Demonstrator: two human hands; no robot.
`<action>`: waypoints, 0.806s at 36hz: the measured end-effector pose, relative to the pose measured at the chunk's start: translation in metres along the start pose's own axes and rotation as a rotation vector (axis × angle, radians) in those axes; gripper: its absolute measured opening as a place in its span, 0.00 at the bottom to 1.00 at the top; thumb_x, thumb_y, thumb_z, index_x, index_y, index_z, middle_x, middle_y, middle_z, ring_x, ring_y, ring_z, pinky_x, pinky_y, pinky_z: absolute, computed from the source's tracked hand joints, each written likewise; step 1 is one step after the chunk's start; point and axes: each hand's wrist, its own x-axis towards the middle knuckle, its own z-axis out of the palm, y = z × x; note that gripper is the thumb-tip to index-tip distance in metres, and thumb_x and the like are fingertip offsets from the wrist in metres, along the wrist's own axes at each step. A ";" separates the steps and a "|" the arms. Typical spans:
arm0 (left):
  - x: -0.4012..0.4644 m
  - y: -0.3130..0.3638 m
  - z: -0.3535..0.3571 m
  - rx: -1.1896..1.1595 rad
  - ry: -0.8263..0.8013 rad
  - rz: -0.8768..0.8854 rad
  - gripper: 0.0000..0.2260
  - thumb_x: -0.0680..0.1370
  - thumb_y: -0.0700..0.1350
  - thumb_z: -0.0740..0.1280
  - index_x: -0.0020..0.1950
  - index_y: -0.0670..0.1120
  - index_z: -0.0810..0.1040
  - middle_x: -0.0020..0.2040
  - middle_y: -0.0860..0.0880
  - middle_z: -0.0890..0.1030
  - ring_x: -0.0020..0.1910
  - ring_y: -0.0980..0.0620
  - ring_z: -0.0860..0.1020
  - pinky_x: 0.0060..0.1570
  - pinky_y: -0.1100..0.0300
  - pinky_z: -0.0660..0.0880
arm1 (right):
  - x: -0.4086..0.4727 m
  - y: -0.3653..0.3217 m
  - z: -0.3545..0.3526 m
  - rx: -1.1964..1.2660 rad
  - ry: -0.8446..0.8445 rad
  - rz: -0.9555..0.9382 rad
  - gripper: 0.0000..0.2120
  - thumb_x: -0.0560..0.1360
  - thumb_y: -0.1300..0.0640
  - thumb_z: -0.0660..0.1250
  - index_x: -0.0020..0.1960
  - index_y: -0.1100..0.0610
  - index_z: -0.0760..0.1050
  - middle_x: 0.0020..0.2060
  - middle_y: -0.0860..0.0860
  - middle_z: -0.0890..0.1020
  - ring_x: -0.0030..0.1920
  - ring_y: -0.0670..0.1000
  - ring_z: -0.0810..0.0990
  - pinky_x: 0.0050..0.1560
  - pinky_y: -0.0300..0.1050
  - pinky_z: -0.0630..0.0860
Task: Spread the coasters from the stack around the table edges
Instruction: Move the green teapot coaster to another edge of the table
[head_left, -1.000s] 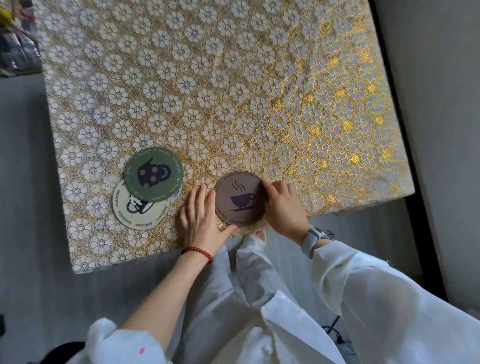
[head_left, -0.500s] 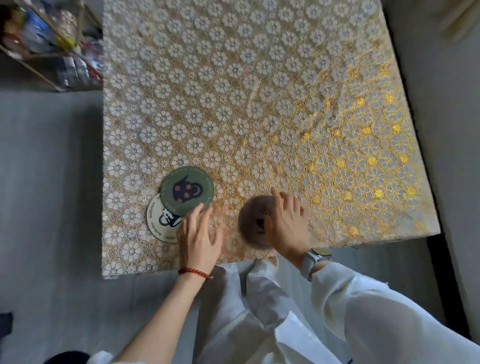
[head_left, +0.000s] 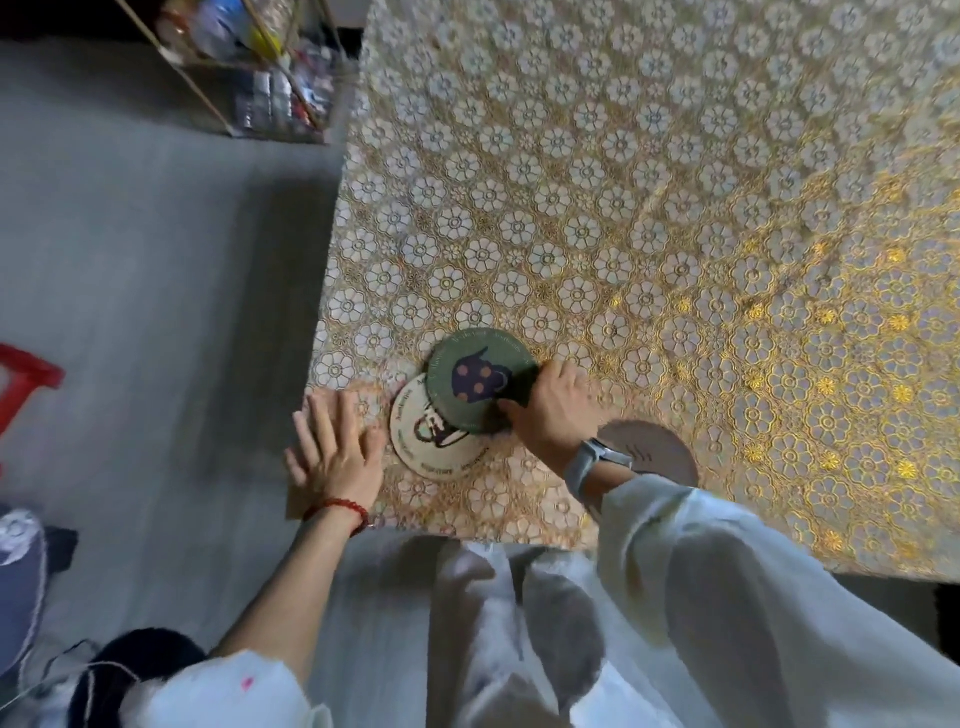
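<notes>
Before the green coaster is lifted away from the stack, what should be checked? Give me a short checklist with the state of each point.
1. Right hand grips green coaster at its edge: ok.
2. Left hand flat on the tablecloth, off the coasters: ok.
3. Cream coaster lies under the green one and may drag along: not ok.
4. Brown coaster already near the table edge: ok.
5. More coasters hidden underneath: cannot tell.

Matt green coaster (head_left: 480, 382), glossy lace-patterned tablecloth (head_left: 649, 218), matt grey floor (head_left: 156, 260)
</notes>
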 end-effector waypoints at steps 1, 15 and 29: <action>0.000 0.000 0.000 0.012 -0.004 0.003 0.24 0.78 0.57 0.47 0.71 0.59 0.39 0.75 0.50 0.37 0.73 0.49 0.36 0.70 0.41 0.40 | 0.001 0.000 0.000 0.012 -0.007 -0.001 0.29 0.69 0.42 0.66 0.58 0.61 0.62 0.54 0.58 0.71 0.54 0.57 0.69 0.55 0.58 0.73; 0.009 -0.020 -0.021 0.040 -0.120 0.229 0.28 0.76 0.59 0.51 0.73 0.55 0.44 0.76 0.46 0.42 0.72 0.40 0.46 0.67 0.39 0.56 | -0.048 -0.067 0.001 0.333 0.417 -0.013 0.07 0.74 0.62 0.56 0.48 0.51 0.63 0.37 0.44 0.66 0.32 0.46 0.67 0.36 0.44 0.66; 0.122 -0.100 -0.153 0.065 -0.212 0.777 0.21 0.76 0.44 0.59 0.68 0.49 0.63 0.66 0.47 0.67 0.65 0.44 0.65 0.65 0.44 0.62 | -0.067 -0.205 0.012 0.362 0.772 0.077 0.09 0.72 0.67 0.59 0.52 0.62 0.72 0.44 0.57 0.78 0.42 0.56 0.75 0.47 0.34 0.71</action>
